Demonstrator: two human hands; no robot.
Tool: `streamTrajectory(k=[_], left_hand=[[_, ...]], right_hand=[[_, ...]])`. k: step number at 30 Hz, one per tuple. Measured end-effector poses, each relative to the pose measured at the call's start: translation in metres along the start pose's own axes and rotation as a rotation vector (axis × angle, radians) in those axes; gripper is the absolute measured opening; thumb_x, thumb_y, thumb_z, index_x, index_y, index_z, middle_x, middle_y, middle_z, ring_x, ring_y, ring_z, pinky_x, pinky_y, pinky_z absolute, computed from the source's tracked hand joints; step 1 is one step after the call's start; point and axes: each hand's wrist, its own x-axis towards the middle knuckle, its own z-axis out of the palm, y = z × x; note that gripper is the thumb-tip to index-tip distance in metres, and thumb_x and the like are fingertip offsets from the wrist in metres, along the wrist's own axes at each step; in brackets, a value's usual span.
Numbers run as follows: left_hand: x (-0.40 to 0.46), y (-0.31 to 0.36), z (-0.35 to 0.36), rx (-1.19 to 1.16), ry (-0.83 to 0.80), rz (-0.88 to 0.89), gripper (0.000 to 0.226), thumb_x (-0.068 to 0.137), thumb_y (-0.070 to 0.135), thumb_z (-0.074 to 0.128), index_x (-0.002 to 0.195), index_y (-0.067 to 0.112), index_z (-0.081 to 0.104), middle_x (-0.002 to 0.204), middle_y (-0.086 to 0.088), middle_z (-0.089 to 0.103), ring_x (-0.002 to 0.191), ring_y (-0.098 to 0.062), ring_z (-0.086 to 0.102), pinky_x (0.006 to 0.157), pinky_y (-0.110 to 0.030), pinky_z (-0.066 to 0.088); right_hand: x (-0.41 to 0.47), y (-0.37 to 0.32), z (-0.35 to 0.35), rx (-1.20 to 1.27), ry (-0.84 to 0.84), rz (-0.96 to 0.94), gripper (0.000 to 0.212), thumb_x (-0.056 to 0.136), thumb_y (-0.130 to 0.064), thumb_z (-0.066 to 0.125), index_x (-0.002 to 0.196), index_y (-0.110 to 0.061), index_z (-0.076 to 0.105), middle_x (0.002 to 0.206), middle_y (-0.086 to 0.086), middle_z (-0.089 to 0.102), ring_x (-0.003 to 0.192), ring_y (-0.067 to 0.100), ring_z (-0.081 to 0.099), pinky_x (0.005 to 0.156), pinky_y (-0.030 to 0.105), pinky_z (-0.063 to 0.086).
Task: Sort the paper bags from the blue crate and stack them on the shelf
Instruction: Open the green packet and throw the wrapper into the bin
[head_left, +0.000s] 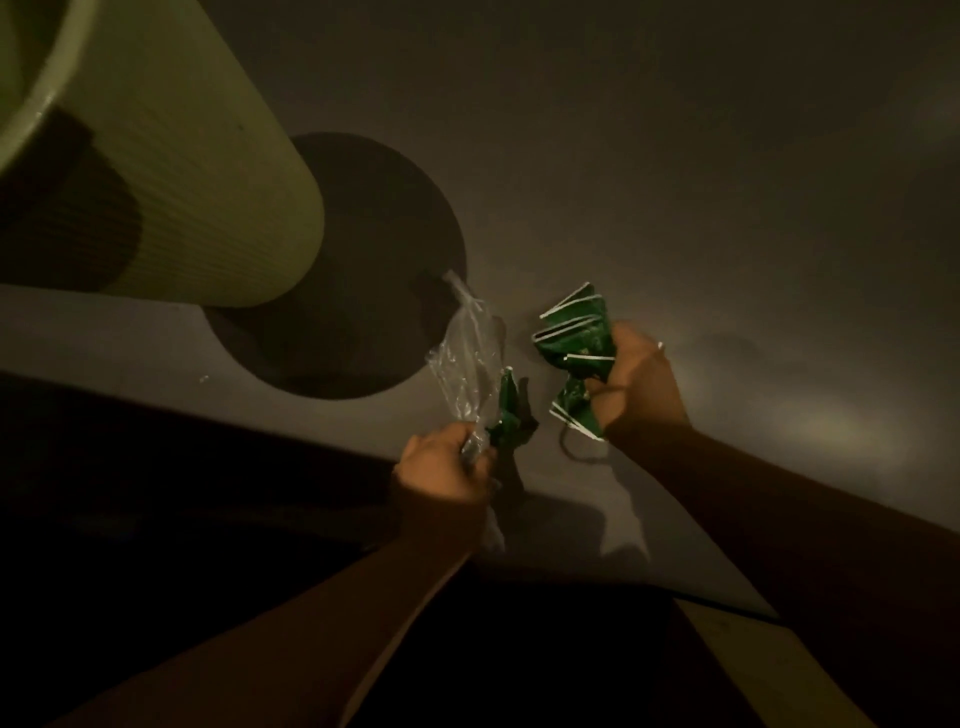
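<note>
Head view, dim light. Your left hand (444, 467) sits near and centre, fingers curled round two things at once: a clear plastic bag (465, 369) that rises from the fist and tapers to a twisted tip pointing far-left, and a crumpled green piece (506, 415) just right of the plastic, standing up out of the same grip. More plastic trails down below the fist, towards you.

Your right hand (636, 382) is just right of the left, apart from it, fingers clamped on a bunch of green bags (571, 338) with white edges. The bunch fans out to the far-left above the hand and sticks out again below it, near the wrist. A dark cord loop (582, 449) hangs beneath the bunch. A pale ring shows on one finger of this hand.

Both hands are held over a grey surface (675, 182) that fills the far and right parts of the view. A pale green ribbed cylinder (208, 182) looms at far left, with a round dark shadow (363, 286) on the grey surface beside it; the plastic tip overlaps the shadow's edge. A tan board (769, 670) lies at near right. The near-left area is too dark to read.
</note>
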Motion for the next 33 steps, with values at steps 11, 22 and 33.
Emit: streamTrajectory(k=[11,22,33], left_hand=[[-0.038,0.064,-0.019,-0.652,-0.018,-0.263,0.011,0.085,0.040,0.064,0.090,0.037,0.074,0.101,0.005,0.072,0.096,-0.018,0.071,0.095,-0.044,0.057],[-0.119,0.174,-0.134,-1.327,0.083,-0.325,0.018,0.097,-0.006,0.047,0.090,0.004,0.060,0.085,-0.012,0.064,0.062,-0.009,0.064,0.053,-0.020,0.051],[-0.150,0.189,-0.245,-0.412,0.472,0.247,0.035,0.092,0.034,0.065,0.127,0.034,0.068,0.121,0.035,0.053,0.121,0.005,0.053,0.101,-0.001,0.033]], right_hand=[[-0.083,-0.078,-0.007,0.703,-0.128,0.210,0.041,0.095,-0.007,0.062,0.128,-0.031,0.056,0.113,-0.004,0.071,0.102,0.014,0.068,0.092,0.035,0.056],[-0.145,-0.149,-0.129,0.915,-0.222,0.074,0.037,0.086,-0.005,0.077,0.108,-0.029,0.061,0.096,-0.002,0.076,0.089,0.009,0.073,0.081,0.028,0.059],[-0.175,-0.264,-0.203,0.944,0.022,-0.092,0.036,0.087,-0.001,0.070,0.107,-0.031,0.063,0.097,-0.009,0.077,0.089,0.001,0.072,0.081,0.028,0.059]])
